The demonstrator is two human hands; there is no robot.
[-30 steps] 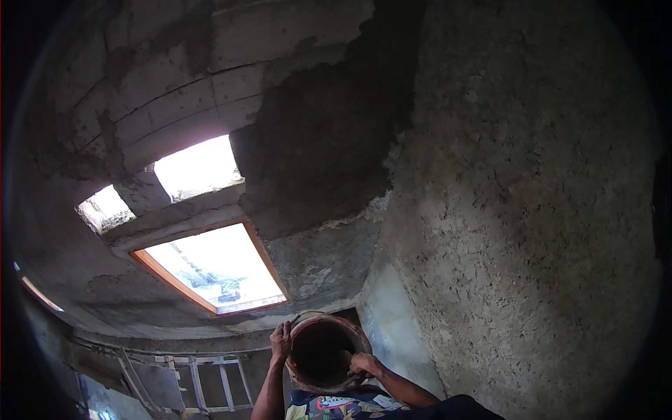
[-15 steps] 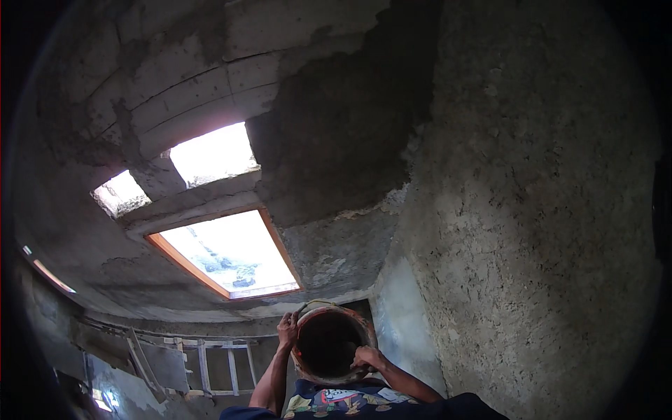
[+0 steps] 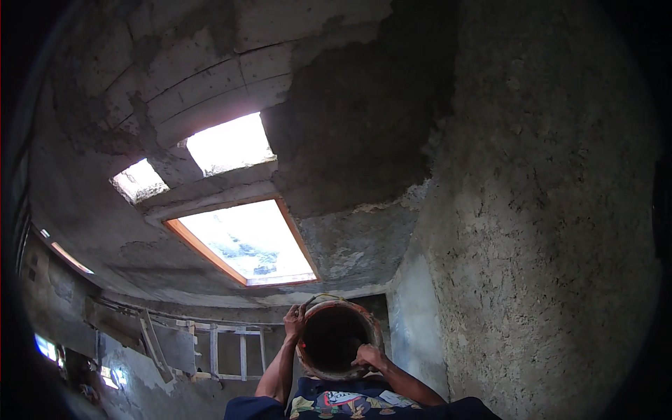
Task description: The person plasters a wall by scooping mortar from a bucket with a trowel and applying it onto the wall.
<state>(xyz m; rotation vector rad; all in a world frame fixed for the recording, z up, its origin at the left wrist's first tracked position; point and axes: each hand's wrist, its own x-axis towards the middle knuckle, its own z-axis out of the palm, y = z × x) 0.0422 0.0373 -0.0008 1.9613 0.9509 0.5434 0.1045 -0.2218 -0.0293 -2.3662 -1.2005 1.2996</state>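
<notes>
A round, dirty bucket (image 3: 376, 332) with an orange-stained rim and thin handle is at the lower centre, just beyond my printed dark shirt (image 3: 329, 402), its dark mouth toward me. My left hand (image 3: 294, 322) is closed on the bucket at its upper left side. My right hand (image 3: 367, 355) is closed at the lower right inside of the mouth; what its fingers grip is too dark to make out. The bucket's contents are hidden in shadow.
A rough plastered wall (image 3: 532, 231) fills the right. Ahead, a block wall (image 3: 224, 77) with damp dark render has an orange-framed window (image 3: 241, 241) and two smaller openings (image 3: 231, 143). Pale timber framing (image 3: 243, 353) and an unclear dark shape stand at lower left.
The wall and windows have shifted right and up in the picture as the view turned. The bucket and both hands sit slightly higher and farther right, with the same hold.
</notes>
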